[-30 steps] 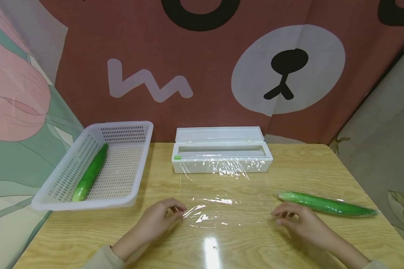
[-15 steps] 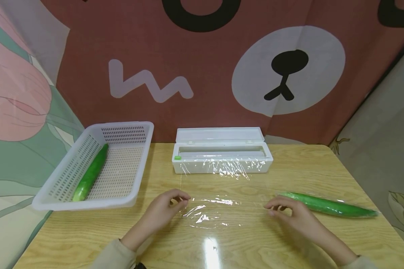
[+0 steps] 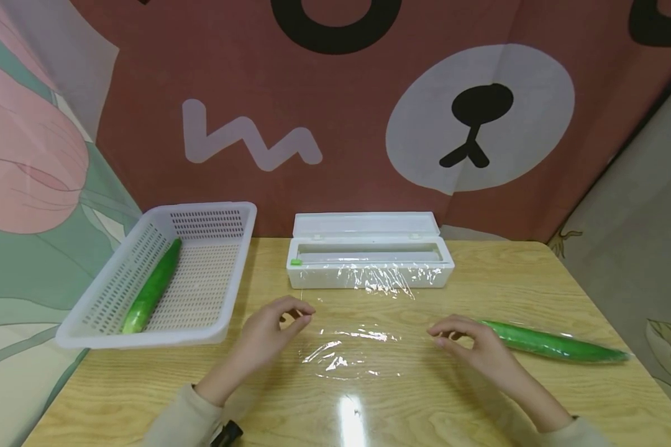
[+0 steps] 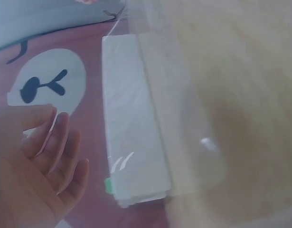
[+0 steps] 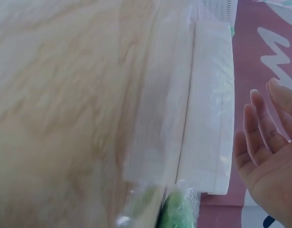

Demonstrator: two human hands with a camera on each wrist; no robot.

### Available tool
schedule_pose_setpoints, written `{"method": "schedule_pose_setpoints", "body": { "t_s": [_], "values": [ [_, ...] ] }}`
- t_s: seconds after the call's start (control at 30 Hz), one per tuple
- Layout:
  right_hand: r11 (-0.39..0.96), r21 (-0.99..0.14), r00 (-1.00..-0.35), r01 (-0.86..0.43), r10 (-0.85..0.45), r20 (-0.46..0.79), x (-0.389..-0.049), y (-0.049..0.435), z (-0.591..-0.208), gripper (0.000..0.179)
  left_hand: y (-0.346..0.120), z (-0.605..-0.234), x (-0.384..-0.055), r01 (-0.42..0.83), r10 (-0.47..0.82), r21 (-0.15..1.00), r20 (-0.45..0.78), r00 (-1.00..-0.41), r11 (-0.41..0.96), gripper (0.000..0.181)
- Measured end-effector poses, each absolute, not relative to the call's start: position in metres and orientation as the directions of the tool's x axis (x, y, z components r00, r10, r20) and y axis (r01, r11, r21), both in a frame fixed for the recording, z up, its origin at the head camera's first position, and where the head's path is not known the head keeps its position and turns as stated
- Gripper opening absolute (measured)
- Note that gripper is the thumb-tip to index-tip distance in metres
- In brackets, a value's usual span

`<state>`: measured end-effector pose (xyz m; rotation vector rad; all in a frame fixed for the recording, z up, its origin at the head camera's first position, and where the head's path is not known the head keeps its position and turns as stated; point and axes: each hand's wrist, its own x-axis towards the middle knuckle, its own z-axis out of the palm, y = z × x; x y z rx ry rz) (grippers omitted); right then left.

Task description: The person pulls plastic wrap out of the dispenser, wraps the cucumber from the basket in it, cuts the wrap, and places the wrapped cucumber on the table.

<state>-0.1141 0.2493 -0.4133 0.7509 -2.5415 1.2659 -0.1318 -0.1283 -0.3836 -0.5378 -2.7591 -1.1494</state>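
A sheet of clear cling film lies spread on the table, running out from the white cling film box. At the film's left side hovers my left hand, fingers loosely bent, with nothing seen in them. My right hand is likewise bent and holds nothing visible, at the film's right side. Just beyond it lies a cucumber wrapped in clear film. The right wrist view shows that wrapped cucumber's end near the box. In the left wrist view the left fingers are apart from the film.
A white perforated basket stands at the left with one cucumber in it. The box's lid is raised, and a green slider sits at its left front. A printed cloth hangs behind the table.
Both hands have moved forward toward the box, and the right hand has also come leftward. The film's shine stays in place; the box, basket and cucumbers have not moved.
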Motion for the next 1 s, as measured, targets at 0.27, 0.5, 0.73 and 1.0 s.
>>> {"method": "schedule_pose_setpoints", "body": {
  "t_s": [0.27, 0.5, 0.73, 1.0],
  "values": [
    [0.501, -0.728, -0.881, -0.469, -0.320, 0.347, -0.118, 0.246, -0.418, 0.015, -0.141, -0.353, -0.136, 0.418, 0.317, 0.617, 0.272, -0.909, 0.667, 0.012],
    [0.481, -0.746, -0.886, -0.460, -0.307, 0.349, -0.118, 0.241, -0.416, 0.015, -0.157, -0.330, -0.139, 0.444, 0.333, 0.540, 0.296, -0.895, 0.715, 0.013],
    [0.454, -0.761, -0.884, -0.463, -0.294, 0.362, -0.120, 0.239, -0.419, 0.014, -0.176, -0.313, -0.151, 0.436, 0.331, 0.502, 0.289, -0.898, 0.747, 0.015],
    [0.451, -0.761, -0.883, -0.466, -0.296, 0.365, -0.120, 0.239, -0.421, 0.013, -0.193, -0.291, -0.162, 0.459, 0.377, 0.505, 0.262, -0.888, 0.731, 0.015]
  ]
}}
